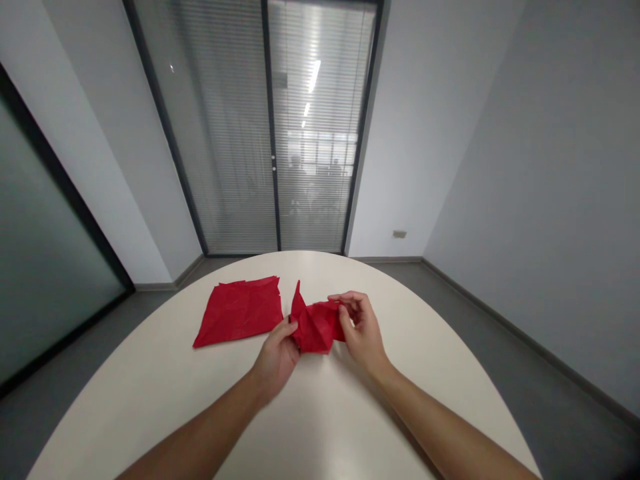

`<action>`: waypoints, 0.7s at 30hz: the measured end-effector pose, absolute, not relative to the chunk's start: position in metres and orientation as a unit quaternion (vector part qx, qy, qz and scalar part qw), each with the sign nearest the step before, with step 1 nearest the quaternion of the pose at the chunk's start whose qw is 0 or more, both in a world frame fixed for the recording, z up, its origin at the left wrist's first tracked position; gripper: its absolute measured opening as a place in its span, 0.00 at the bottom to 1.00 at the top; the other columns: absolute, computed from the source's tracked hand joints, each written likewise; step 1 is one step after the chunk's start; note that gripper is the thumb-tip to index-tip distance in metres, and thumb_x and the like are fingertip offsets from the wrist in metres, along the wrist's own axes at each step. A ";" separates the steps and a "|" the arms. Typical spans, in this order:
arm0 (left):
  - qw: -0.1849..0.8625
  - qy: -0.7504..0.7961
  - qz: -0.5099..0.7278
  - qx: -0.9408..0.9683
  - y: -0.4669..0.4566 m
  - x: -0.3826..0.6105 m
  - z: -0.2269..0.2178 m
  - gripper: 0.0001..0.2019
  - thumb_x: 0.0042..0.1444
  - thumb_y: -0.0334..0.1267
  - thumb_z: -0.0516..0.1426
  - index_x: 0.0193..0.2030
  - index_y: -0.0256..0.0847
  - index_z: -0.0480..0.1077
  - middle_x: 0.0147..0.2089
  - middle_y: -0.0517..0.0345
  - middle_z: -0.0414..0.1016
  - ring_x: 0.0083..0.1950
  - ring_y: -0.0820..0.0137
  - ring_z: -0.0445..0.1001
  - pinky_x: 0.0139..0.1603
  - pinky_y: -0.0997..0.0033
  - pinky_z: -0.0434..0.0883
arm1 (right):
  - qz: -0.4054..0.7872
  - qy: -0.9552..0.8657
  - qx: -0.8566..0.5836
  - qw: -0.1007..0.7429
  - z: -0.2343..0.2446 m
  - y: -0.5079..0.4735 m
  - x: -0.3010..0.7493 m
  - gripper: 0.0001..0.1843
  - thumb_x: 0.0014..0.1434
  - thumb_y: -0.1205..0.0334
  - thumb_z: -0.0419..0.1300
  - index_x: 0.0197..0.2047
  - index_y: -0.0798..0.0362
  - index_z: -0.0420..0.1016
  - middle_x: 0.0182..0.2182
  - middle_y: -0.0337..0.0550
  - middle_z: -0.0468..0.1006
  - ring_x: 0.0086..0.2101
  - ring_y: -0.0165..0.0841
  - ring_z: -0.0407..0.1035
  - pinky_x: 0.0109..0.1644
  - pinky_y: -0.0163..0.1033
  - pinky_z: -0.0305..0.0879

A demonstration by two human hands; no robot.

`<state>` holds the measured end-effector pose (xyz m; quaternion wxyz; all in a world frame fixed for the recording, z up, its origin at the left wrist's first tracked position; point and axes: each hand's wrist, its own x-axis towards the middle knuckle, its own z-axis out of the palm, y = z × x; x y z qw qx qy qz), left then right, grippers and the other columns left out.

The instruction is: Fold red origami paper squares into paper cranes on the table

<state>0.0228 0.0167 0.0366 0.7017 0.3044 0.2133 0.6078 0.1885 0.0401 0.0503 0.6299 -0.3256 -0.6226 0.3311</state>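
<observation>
A partly folded red paper piece [315, 323] is held just above the white round table [320, 413]. My left hand [277, 357] pinches its left lower edge, fingers closed on the paper. My right hand [361, 328] grips its right side, thumb and fingers curled round the fold. One pointed flap of the paper sticks up near the middle. To the left, flat on the table, lies a stack of red paper sheets [239, 311], a little apart from my left hand.
The table's curved far edge is just beyond the paper. Grey floor surrounds it. Behind stand glass doors with blinds [273, 127], a glass wall at the left and plain grey walls at the right.
</observation>
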 end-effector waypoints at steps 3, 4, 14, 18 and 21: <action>0.706 0.212 0.598 0.315 0.015 0.022 0.034 0.10 0.51 0.36 0.65 0.40 0.38 0.76 0.41 0.53 0.80 0.42 0.65 0.77 0.47 0.65 0.72 | 0.305 -0.651 -0.333 0.610 0.052 0.039 0.189 0.08 0.62 0.60 0.61 0.45 0.48 0.69 0.44 0.47 0.79 0.45 0.37 0.74 0.52 0.46 0.70; 0.707 0.214 0.595 0.316 0.014 0.021 0.034 0.09 0.50 0.36 0.65 0.39 0.39 0.76 0.40 0.54 0.80 0.40 0.66 0.76 0.46 0.66 0.72 | 0.297 -0.661 -0.336 0.602 0.053 0.038 0.189 0.06 0.61 0.61 0.61 0.42 0.48 0.70 0.44 0.46 0.79 0.44 0.38 0.74 0.52 0.46 0.70; 0.708 0.239 0.599 0.288 0.012 0.022 0.044 0.10 0.50 0.38 0.64 0.39 0.39 0.75 0.42 0.52 0.81 0.44 0.62 0.78 0.47 0.62 0.73 | 0.334 -0.608 -0.360 0.624 0.052 0.044 0.191 0.09 0.64 0.53 0.59 0.39 0.48 0.66 0.44 0.49 0.81 0.45 0.40 0.75 0.50 0.48 0.70; 0.721 0.239 0.585 0.284 0.013 0.021 0.044 0.12 0.53 0.40 0.62 0.43 0.38 0.76 0.46 0.48 0.82 0.49 0.57 0.78 0.49 0.59 0.73 | 0.366 -0.590 -0.326 0.642 0.051 0.040 0.188 0.09 0.67 0.52 0.56 0.42 0.46 0.60 0.46 0.49 0.81 0.47 0.39 0.75 0.50 0.47 0.71; 0.720 0.233 0.590 0.282 0.014 0.021 0.041 0.12 0.55 0.40 0.61 0.43 0.38 0.75 0.45 0.49 0.82 0.50 0.57 0.78 0.51 0.59 0.73 | 0.323 -0.602 -0.314 0.660 0.053 0.036 0.187 0.09 0.65 0.57 0.59 0.43 0.46 0.61 0.44 0.48 0.81 0.45 0.38 0.75 0.51 0.47 0.70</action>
